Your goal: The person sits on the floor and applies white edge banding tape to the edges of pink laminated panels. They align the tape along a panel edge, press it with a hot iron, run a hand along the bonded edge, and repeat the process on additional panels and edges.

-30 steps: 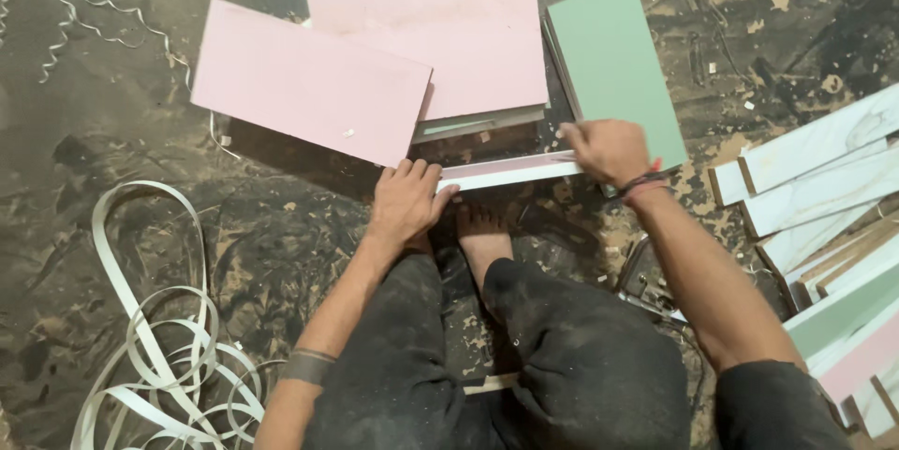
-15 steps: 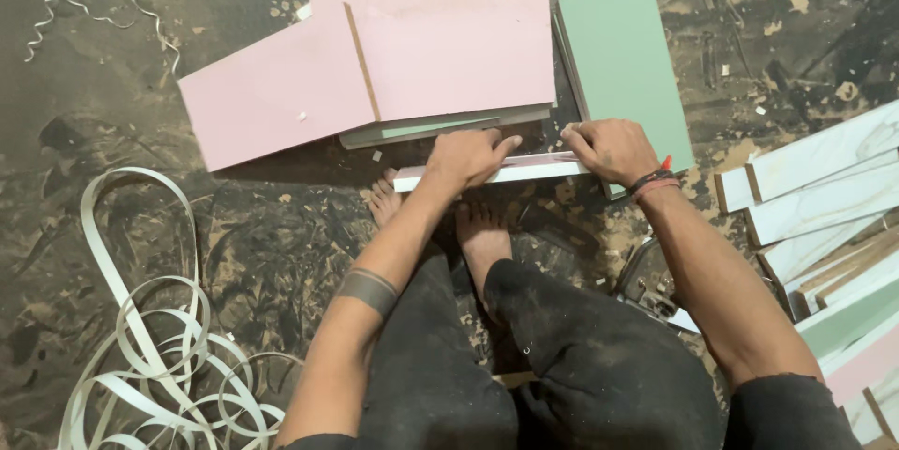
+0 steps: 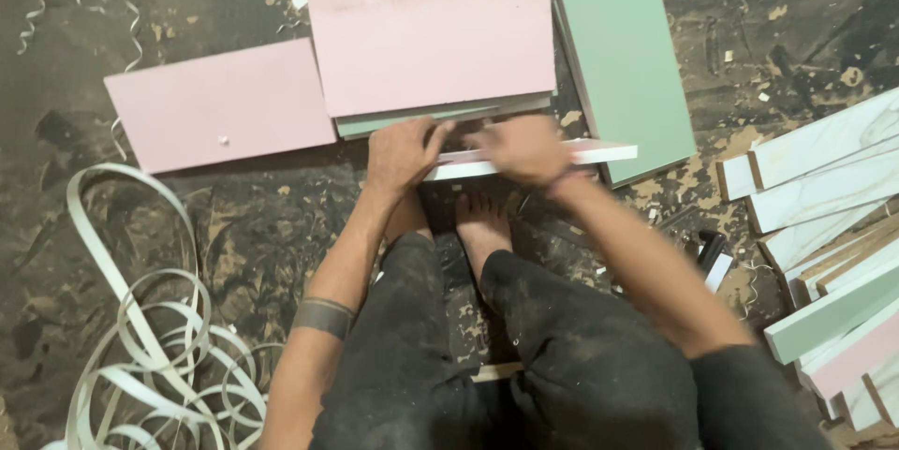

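- Left hand lies palm down, fingers spread flat on the left end of a narrow white board strip.
- Right hand, blurred, covers the strip's middle; grip cannot be told.
- Strip lies on the floor, just below the stacked pink panels, above bare feet.

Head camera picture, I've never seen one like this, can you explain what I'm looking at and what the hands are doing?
The camera sits on a person's head and looks down at their own arms, legs and bare feet on a dusty floor. Both hands rest on a narrow white strip lying crosswise in front of the feet: the left hand near its left end, the right hand blurred, near the middle. Beyond lie pink panels, and a green panel to the right. White edge banding curls at the left; more boards are stacked on the right.
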Demonstrator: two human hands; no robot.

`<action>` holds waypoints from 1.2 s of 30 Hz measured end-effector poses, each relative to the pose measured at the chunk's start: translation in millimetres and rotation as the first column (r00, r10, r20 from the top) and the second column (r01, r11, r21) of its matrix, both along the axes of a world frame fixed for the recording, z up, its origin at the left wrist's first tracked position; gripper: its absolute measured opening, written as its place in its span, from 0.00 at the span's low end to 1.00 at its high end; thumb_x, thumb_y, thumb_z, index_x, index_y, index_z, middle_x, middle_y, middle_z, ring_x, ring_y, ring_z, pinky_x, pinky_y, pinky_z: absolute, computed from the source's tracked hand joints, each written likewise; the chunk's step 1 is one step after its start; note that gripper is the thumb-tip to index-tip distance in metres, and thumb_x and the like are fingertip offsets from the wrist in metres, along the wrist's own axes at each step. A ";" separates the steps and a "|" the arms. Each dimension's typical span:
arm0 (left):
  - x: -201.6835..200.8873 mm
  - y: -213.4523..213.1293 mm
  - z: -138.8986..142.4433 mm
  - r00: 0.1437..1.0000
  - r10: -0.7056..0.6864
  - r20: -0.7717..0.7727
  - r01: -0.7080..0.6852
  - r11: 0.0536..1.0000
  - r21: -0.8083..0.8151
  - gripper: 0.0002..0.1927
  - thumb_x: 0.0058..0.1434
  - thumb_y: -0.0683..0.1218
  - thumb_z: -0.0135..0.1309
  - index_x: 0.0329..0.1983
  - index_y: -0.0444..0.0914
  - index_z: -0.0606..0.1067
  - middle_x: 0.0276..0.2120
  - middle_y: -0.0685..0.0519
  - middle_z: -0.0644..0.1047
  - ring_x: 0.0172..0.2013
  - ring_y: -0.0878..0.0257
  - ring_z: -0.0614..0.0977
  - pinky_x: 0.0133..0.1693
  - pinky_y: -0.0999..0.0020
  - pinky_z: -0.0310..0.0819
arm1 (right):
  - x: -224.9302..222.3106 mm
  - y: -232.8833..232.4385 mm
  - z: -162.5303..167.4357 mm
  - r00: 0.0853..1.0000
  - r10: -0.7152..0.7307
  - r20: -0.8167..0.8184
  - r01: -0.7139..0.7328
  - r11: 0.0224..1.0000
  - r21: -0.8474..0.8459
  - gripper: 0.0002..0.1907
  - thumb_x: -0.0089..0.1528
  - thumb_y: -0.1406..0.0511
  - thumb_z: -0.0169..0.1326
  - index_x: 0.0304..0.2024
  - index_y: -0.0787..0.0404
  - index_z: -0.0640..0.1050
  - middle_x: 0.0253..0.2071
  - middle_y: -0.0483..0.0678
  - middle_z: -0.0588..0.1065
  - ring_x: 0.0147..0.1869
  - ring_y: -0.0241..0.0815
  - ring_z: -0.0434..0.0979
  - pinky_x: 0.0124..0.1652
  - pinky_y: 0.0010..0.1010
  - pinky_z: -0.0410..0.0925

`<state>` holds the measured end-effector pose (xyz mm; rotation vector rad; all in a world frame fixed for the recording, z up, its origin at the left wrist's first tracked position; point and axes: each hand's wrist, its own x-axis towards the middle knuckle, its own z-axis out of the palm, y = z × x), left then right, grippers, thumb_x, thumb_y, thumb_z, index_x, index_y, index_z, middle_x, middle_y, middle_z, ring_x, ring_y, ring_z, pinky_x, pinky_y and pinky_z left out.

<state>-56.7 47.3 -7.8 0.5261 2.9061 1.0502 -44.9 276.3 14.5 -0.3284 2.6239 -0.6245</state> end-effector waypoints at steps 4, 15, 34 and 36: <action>-4.5 -1.4 0.4 0.995 0.091 0.051 -0.090 0.996 -0.025 0.18 0.74 0.54 0.42 0.39 0.39 0.77 0.28 0.43 0.79 0.32 0.43 0.81 0.35 0.46 0.72 | -6.5 -70.0 -21.1 0.991 0.008 -0.133 0.000 0.998 0.060 0.28 0.68 0.52 0.42 0.24 0.59 0.82 0.26 0.60 0.77 0.32 0.63 0.79 0.37 0.53 0.72; 0.0 -2.4 -3.5 0.996 0.035 0.082 -0.023 0.990 -0.140 0.21 0.74 0.57 0.43 0.35 0.40 0.77 0.28 0.44 0.80 0.32 0.42 0.81 0.34 0.46 0.72 | 11.1 107.2 18.8 0.847 -0.407 -0.341 0.435 0.900 0.005 0.26 0.70 0.54 0.47 0.25 0.63 0.80 0.20 0.55 0.73 0.23 0.53 0.73 0.29 0.43 0.66; 118.7 -48.6 -46.6 0.615 -0.026 0.788 -0.485 0.775 0.404 0.28 0.64 0.51 0.56 0.64 0.33 0.72 0.53 0.33 0.79 0.51 0.49 0.83 0.51 0.59 0.72 | 163.2 135.1 -7.0 0.274 -0.427 0.862 0.956 0.026 -0.291 0.28 0.62 0.69 0.54 0.64 0.67 0.67 0.53 0.58 0.77 0.54 0.46 0.80 0.50 0.37 0.74; 116.1 -47.9 -39.7 0.700 -0.108 0.706 -0.403 0.756 0.516 0.28 0.65 0.50 0.55 0.65 0.33 0.69 0.56 0.40 0.77 0.55 0.56 0.79 0.54 0.65 0.71 | 184.2 142.1 0.9 0.258 -0.430 0.865 0.956 -0.016 -0.293 0.31 0.58 0.71 0.54 0.64 0.60 0.64 0.54 0.58 0.76 0.57 0.47 0.81 0.51 0.37 0.74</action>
